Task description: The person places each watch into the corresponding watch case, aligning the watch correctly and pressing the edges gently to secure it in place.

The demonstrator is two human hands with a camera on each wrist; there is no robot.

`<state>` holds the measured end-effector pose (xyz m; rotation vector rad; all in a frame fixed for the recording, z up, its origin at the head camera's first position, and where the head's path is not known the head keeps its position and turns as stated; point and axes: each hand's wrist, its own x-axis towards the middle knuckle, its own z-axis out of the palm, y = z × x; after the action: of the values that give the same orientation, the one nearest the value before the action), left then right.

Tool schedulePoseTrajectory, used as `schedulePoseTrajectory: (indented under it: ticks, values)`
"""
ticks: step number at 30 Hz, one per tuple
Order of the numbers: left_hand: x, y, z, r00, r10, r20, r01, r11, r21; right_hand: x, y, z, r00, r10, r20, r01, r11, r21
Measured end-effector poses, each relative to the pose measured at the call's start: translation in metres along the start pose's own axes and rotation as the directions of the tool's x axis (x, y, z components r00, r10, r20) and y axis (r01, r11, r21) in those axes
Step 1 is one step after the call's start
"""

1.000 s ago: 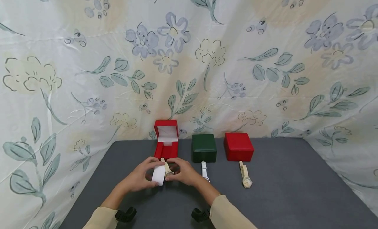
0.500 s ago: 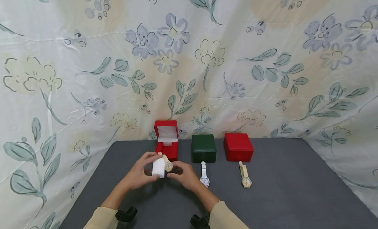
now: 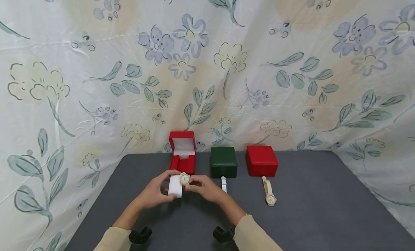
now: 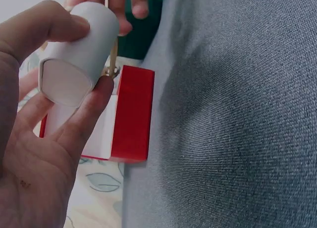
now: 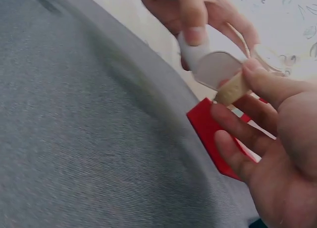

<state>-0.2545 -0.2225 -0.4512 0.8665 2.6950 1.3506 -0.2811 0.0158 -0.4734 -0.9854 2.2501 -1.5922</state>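
Note:
In the head view my left hand [image 3: 155,194] grips a white watch cushion [image 3: 175,187], thumb on one side and fingers on the other. The left wrist view shows the cushion's [image 4: 86,40] rounded body and flat end. Beside the cushion, its dial up, is a cream wristwatch [image 3: 184,178]. My right hand [image 3: 206,188] pinches the cream strap [image 5: 232,91] between thumb and fingers. That strap runs close by the cushion's end; whether it goes round the cushion cannot be told. Just behind both hands stands an open red watch box [image 3: 175,164] with a white-lined lid.
A shut green box [image 3: 223,161] and a shut red box [image 3: 262,161] stand to the right along the back. In front of them lie a white watch [image 3: 224,184], partly hidden by my right hand, and another cream watch [image 3: 270,199]. The dark grey tabletop [image 3: 308,200] reaches the floral cloth.
The cream watch and cushion first rose, then the cushion came slightly down and right. The watch has turned more upright. My right hand's fingers have closed on its strap and now cover the white watch's dial.

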Motion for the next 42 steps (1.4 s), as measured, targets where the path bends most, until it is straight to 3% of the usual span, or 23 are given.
schedulePoseTrajectory:
  ticks: [10,13,18,25,32,38,42]
  values:
    - [0.003,-0.001,0.005,0.994,0.016,0.104,-0.010,0.998,-0.064,0.000,-0.005,-0.014,0.994,0.017,0.104,-0.017,1.000,-0.001]
    - [0.004,-0.001,0.008,0.999,0.014,0.053,-0.011,0.998,-0.054,-0.001,-0.003,-0.014,0.996,0.007,0.091,-0.007,1.000,0.003]
    - [0.006,0.002,0.013,0.994,0.001,-0.111,-0.001,1.000,-0.004,-0.005,0.002,-0.009,1.000,0.011,-0.010,-0.011,0.999,0.031]
    - [0.012,0.006,0.018,0.946,-0.042,-0.320,0.064,0.996,0.060,-0.013,-0.010,-0.003,0.992,0.041,-0.118,-0.021,0.986,0.162]
    - [0.018,0.011,0.028,0.892,-0.041,-0.449,0.112,0.985,0.133,-0.019,-0.013,0.005,0.975,0.069,-0.212,-0.018,0.972,0.234]
    - [0.021,0.016,0.033,0.847,-0.048,-0.530,0.137,0.982,0.131,-0.018,0.005,0.018,0.957,0.024,-0.288,0.034,0.980,0.196]
    - [0.025,0.015,0.034,0.816,-0.123,-0.565,0.176,0.984,0.040,-0.022,0.004,0.031,0.975,0.002,-0.223,0.030,0.990,0.139]
